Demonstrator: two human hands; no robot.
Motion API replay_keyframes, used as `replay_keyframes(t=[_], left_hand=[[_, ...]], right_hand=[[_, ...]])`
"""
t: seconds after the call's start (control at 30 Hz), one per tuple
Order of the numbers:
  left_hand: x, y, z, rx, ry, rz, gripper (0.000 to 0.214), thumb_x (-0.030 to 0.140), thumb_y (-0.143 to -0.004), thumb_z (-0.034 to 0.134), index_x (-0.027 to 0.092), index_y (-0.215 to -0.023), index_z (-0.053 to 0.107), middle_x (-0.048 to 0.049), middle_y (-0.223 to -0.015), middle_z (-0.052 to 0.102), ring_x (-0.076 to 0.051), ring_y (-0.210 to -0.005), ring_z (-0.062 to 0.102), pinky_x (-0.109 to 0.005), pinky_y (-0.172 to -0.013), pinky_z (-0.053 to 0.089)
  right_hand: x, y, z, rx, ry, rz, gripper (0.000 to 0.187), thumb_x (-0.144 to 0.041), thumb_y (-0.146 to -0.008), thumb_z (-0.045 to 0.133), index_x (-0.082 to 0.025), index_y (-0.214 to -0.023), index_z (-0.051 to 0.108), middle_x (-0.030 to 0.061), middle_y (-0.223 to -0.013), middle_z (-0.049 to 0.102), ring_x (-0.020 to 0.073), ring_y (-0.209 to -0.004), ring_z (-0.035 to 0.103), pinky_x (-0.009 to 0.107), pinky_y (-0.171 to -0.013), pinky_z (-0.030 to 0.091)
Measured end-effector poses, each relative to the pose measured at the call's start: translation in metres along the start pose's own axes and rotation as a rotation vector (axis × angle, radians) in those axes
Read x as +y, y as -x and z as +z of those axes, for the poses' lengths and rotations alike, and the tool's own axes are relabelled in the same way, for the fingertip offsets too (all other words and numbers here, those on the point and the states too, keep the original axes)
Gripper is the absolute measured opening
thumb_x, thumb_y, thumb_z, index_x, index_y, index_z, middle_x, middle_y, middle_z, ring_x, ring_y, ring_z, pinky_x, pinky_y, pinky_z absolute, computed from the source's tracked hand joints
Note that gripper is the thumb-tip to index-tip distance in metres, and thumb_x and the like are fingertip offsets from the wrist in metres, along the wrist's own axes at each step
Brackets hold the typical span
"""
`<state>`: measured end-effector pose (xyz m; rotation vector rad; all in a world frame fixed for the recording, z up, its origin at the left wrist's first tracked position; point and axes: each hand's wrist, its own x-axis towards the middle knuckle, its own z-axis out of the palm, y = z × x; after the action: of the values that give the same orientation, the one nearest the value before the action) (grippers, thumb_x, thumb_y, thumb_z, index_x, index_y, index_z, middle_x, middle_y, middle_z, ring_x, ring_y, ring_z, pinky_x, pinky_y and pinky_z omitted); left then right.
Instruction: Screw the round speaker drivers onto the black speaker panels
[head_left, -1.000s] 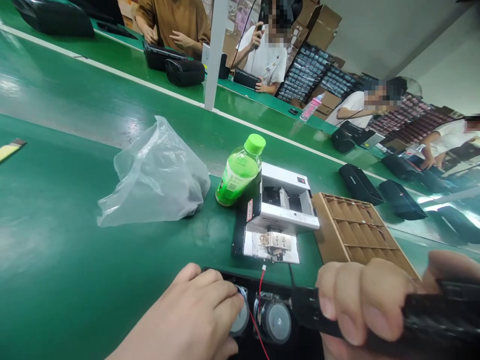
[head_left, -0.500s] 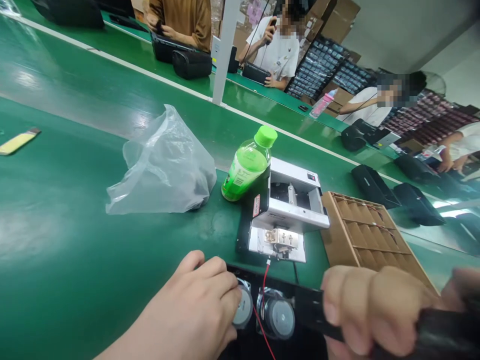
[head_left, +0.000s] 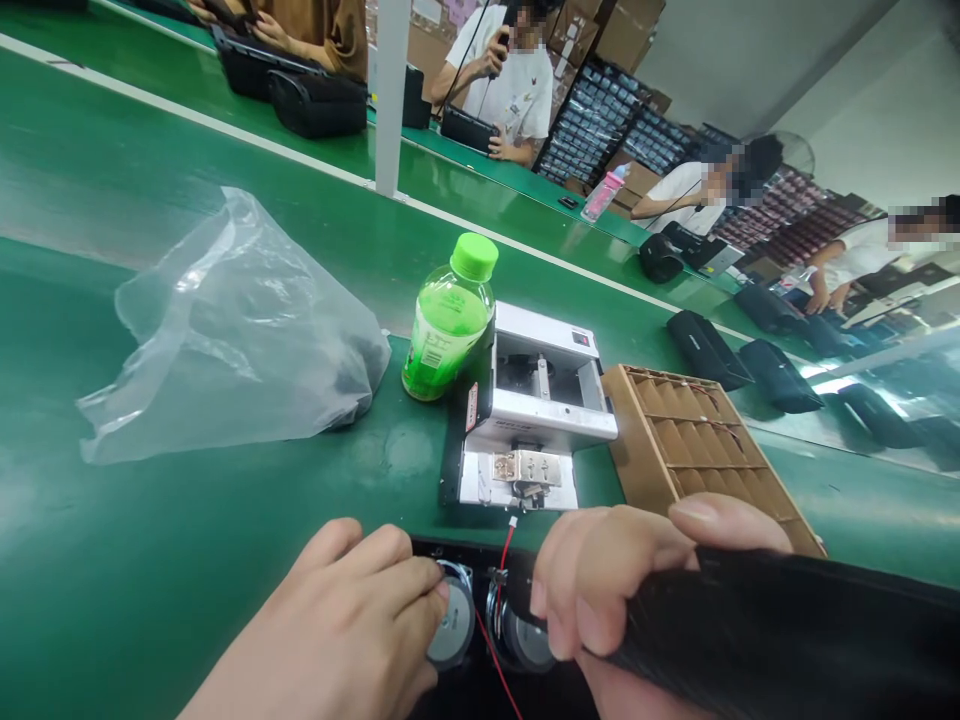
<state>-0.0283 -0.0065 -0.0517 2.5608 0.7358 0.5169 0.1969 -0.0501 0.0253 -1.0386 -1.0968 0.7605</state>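
My left hand (head_left: 345, 625) rests with its fingers curled over the left end of a black speaker housing (head_left: 480, 640), fingertips touching one of two round grey speaker drivers (head_left: 451, 628). A red wire (head_left: 501, 575) runs up from between the drivers. My right hand (head_left: 622, 590) is wrapped round a long black tool or part (head_left: 787, 630) held across the housing's right side. Just beyond stands a small white machine (head_left: 536, 400) with a metal clamp at its front.
A green-capped bottle (head_left: 448, 320) stands left of the white machine, with a crumpled clear plastic bag (head_left: 232, 330) farther left. A brown divided tray (head_left: 697, 450) lies right. Black speaker bodies (head_left: 709, 350) sit on the green belt (head_left: 150, 540). Several people work at the far bench.
My right hand with the black part has moved left, over the second speaker driver. The camera view shifted right and closer; my left hand stays on the housing.
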Motion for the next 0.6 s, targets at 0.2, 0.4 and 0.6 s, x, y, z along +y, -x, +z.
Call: replay_keyframes(t=[0.2,0.4,0.6], left_hand=[[-0.007,0.000,-0.004,0.002,-0.053,0.094,0.022,0.023,-0.079,0.088,0.028,-0.094,0.071,0.0087,-0.103,0.083,-0.021,-0.087,0.065,-0.042,-0.079,0.032],[-0.006,-0.004,0.001,0.218,-0.035,0.137,0.029,0.039,-0.111,0.058,0.028,-0.089,0.072,0.0055,-0.097,0.084,-0.020,-0.082,0.065,-0.043,-0.078,0.032],[-0.007,-0.002,0.010,0.271,0.008,0.106,0.041,0.048,-0.118,0.045,0.032,-0.099,0.079,0.0057,-0.094,0.084,-0.020,-0.080,0.065,-0.043,-0.077,0.031]], right_hand=[[0.000,0.000,0.008,-0.005,-0.019,-0.001,0.055,-0.068,-0.085,0.085,-0.035,-0.126,0.069,-0.0036,-0.070,0.068,0.0241,-0.064,0.072,0.040,-0.057,0.066],[0.002,0.016,0.001,-0.160,-0.130,-0.053,0.033,-0.050,-0.111,0.060,-0.038,-0.141,0.063,-0.0009,-0.082,0.076,0.0197,-0.065,0.073,0.037,-0.064,0.067],[0.002,0.013,-0.014,-0.295,-0.142,0.001,0.036,-0.047,-0.115,0.047,-0.037,-0.148,0.061,0.0036,-0.093,0.081,0.0237,-0.076,0.079,0.045,-0.073,0.071]])
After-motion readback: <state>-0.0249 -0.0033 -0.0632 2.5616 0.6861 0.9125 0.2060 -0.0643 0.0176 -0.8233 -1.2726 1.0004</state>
